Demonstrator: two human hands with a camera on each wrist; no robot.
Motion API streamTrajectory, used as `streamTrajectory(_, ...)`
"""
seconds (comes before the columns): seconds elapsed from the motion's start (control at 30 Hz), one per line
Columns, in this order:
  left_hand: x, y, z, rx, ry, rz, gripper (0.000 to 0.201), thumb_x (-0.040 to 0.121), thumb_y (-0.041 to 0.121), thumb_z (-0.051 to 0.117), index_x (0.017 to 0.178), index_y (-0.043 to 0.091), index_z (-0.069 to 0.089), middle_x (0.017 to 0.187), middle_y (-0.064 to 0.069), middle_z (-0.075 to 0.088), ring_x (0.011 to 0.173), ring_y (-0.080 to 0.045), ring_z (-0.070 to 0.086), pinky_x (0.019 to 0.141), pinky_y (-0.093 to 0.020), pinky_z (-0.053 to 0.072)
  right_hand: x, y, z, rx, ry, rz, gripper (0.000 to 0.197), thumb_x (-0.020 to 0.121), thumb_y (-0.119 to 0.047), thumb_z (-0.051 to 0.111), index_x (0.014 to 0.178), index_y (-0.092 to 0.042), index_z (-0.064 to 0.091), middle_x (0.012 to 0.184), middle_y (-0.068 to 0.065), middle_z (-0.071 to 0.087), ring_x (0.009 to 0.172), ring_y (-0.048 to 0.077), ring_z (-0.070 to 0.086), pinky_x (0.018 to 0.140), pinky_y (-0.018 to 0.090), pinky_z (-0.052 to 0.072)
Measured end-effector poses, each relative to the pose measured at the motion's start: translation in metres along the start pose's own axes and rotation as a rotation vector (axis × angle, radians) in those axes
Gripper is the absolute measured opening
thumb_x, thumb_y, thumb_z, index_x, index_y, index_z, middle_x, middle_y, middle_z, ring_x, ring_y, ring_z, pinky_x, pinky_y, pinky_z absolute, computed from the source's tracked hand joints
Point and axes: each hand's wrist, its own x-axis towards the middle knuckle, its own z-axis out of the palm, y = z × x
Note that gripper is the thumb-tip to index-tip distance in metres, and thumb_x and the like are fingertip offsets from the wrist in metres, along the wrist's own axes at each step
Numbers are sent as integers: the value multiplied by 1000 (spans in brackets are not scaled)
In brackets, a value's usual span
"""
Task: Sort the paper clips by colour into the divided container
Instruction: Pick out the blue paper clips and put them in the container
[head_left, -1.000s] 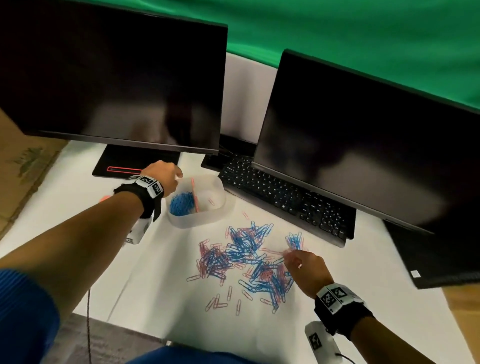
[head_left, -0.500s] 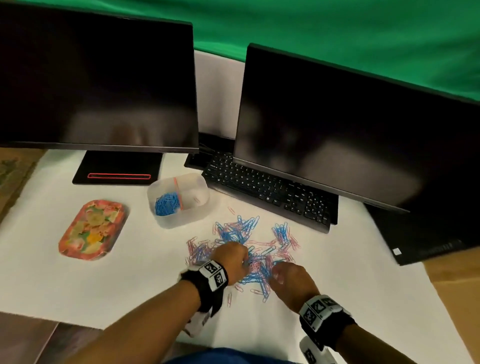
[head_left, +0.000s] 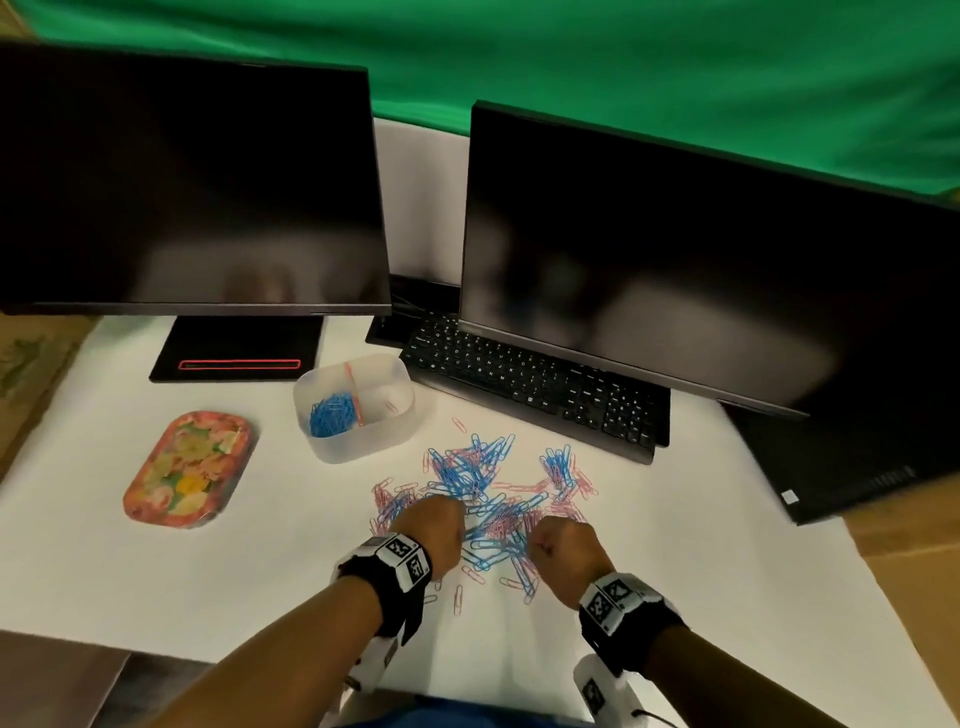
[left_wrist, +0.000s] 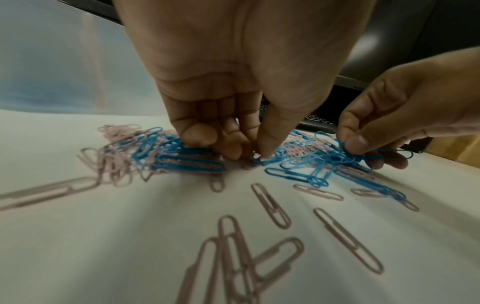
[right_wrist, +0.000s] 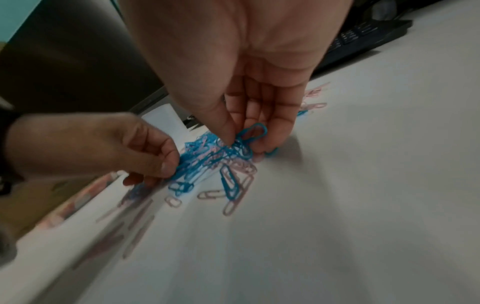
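Two large black flat monitors fill the upper half of the head view, the left monitor (head_left: 182, 176) at upper left and the right monitor (head_left: 701, 260) at centre right, against a green cloth backdrop (head_left: 623, 62). Below them a white paper-covered tabletop (head_left: 156, 571) spreads across the lower frame. A black computer keyboard (head_left: 535, 384) lies under the right monitor's lower edge, at centre. At middle left sits a flowery orange-pink oblong tin tray (head_left: 189, 470).

The translucent white plastic divided container (head_left: 358, 408) stands left of centre, just beside the keyboard's near end; its left compartment holds a heap of sorted blue clips (head_left: 332, 413), while the right compartment shows only a few faint pink ones.

Below the container, at lower centre, lies the loose pile of blue and pink paper clips (head_left: 483, 499), with stray pink clips (left_wrist: 270, 205) scattered toward the bottom edge.

The left hand (head_left: 431, 530) is down on the pile's left side, fingers bunched together, tips pinching among blue clips in the left wrist view. The right hand (head_left: 566, 551) is on the pile's right side, thumb and fingers pinching a tangled cluster of blue clips (right_wrist: 249, 139).
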Motion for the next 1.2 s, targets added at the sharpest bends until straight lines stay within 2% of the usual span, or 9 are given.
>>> streamTrajectory(0.07, -1, -3, -1, -31, 23, 23, 9, 82, 14, 48, 80, 18, 55, 99, -6, 63, 92, -25, 61, 76, -33, 51, -1, 5, -5, 118, 20, 29, 16, 83, -13, 59, 70, -23, 64, 72, -5, 64, 63, 5, 56, 61, 13, 45)
streamTrajectory(0.13, -3, -6, -1, -54, 48, 40, 9, 83, 16, 47, 79, 22, 52, 99, -6, 61, 92, -25, 61, 76, -32, 49, -1, 7, -9, 310, 19, 95, 11, 80, -13, 62, 72, -19, 67, 71, 0, 69, 62, 13, 60, 64, 24, 52)
streamTrajectory(0.2, -5, -4, -1, -76, 99, 42, 8, 84, 17, 50, 88, 20, 56, 104, -4, 57, 94, -25, 59, 78, -31, 48, -1, 8, -13, 519, 11, 165, 11, 81, -5, 62, 80, -15, 67, 70, 8, 70, 60, 21, 61, 61, 32, 53)
streamTrajectory(0.4, -2, 11, 0, -20, 85, 32, 30, 89, 29, 57, 116, 18, 54, 120, -4, 51, 108, -27, 56, 89, -35, 47, -1, 4, -22, 796, -37, 253, 29, 85, 14, 50, 106, -2, 62, 72, 13, 62, 66, 25, 64, 60, 30, 54)
streamTrajectory(0.6, -2, 10, 1, 41, 77, -4, 21, 91, 23, 53, 107, 12, 60, 113, -7, 59, 102, -26, 59, 86, -36, 50, -4, -11, -33, 1113, -66, 334, 25, 82, 18, 41, 94, 6, 59, 70, 17, 54, 55, 28, 56, 52, 31, 49)
streamTrajectory(0.77, 0, 6, -4, -12, 57, -30, 19, 84, 9, 51, 97, 12, 65, 105, -6, 63, 96, -25, 62, 80, -34, 53, -4, -23, -36, 1171, -60, 368, 24, 79, 14, 37, 85, 2, 56, 68, 17, 52, 53, 26, 51, 49, 29, 39)
streamTrajectory(1.0, -4, -2, -15, -465, 122, -86, 16, 83, 9, 59, 83, 23, 66, 71, 9, 63, 75, -15, 64, 70, -18, 48, -1, -33, -36, 1131, -94, 445, 20, 85, 6, 47, 102, 2, 56, 67, 15, 55, 54, 25, 50, 50, 29, 40)
streamTrajectory(1.13, -13, -7, -32, -975, 61, -217, 23, 87, -2, 56, 100, 13, 66, 74, -7, 69, 59, -12, 65, 60, -23, 54, 3, -48, -38, 1183, -171, 480, 20, 89, 1, 46, 106, 1, 55, 75, 16, 55, 59, 27, 54, 53, 31, 44)
streamTrajectory(1.2, -18, -10, -43, -1267, 36, -290, 24, 90, -5, 49, 106, 5, 64, 80, -14, 66, 65, -19, 67, 64, -30, 57, 8, -64, -38, 1188, -203, 460, 22, 92, -3, 46, 110, 3, 57, 84, 19, 59, 66, 29, 60, 59, 35, 52)
